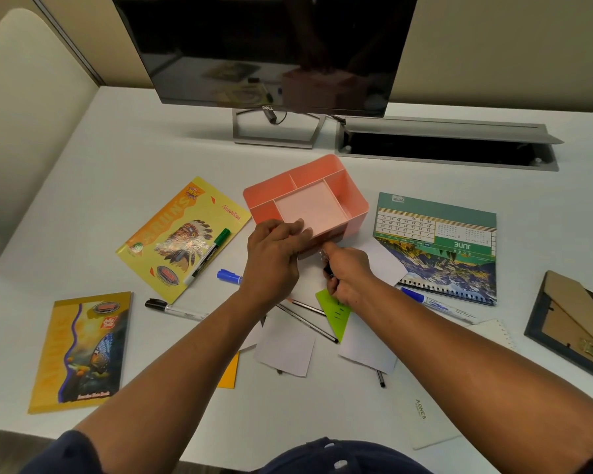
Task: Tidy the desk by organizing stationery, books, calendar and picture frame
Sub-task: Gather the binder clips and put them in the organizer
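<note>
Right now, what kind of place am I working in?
Most likely an office workstation: a Dell monitor stands on a white desk with a built-in cable hatch, and a June desk calendar lies beside a pink organizer.

Your right hand (348, 275) hides most of a small clip; the picture frame (572, 328) runs off the right edge.

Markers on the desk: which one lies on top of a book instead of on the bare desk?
The green-capped marker. It rests diagonally across the yellow book with the feathered headdress cover. The black-capped marker and both blue-capped ones lie off the books.
</note>
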Motion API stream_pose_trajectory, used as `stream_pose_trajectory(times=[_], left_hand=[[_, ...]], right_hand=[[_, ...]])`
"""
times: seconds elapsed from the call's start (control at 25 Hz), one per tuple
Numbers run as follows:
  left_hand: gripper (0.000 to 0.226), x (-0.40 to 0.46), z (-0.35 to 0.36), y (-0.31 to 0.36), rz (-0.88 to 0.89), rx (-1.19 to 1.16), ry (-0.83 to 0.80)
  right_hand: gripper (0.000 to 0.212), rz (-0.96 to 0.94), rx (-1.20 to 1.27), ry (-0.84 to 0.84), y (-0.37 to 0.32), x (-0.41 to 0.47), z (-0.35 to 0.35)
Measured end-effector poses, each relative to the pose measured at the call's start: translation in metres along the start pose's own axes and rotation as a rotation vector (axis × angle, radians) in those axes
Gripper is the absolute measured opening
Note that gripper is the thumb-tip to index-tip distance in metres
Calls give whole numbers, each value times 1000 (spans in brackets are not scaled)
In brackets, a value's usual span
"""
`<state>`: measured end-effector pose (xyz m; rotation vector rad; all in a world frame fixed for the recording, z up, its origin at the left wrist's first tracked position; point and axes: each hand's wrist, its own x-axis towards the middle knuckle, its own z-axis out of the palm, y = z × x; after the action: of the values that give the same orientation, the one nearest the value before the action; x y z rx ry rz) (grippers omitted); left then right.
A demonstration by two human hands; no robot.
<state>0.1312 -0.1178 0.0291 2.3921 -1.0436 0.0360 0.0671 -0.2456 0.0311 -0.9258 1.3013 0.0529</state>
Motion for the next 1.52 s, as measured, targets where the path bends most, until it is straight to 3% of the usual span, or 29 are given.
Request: stream_pose_trajectory(times=[0.68, 0.92, 1.0, 1.12, 1.36, 1.52], left_hand=[[44, -1, 1, -3, -1, 9, -18], [43, -2, -1, 2, -30, 4, -31], [43, -2, -2, 3, -35, 3, -30], [44, -2, -1, 1, -3, -7, -8], [44, -3, 0, -1, -15, -13, -4], [43, -5, 2, -3, 26, -2, 6]], right_hand=[[22, 16, -139, 90, 17, -25, -34], [21, -493, -532, 89, 18, -27, -39], [31, -571, -685, 22, 16, -25, -39], [25, -577, -791, 19, 17, -17, -41], [20, -533, -765, 22, 23, -15, -46], [15, -468, -528, -20, 13, -22, -41]])
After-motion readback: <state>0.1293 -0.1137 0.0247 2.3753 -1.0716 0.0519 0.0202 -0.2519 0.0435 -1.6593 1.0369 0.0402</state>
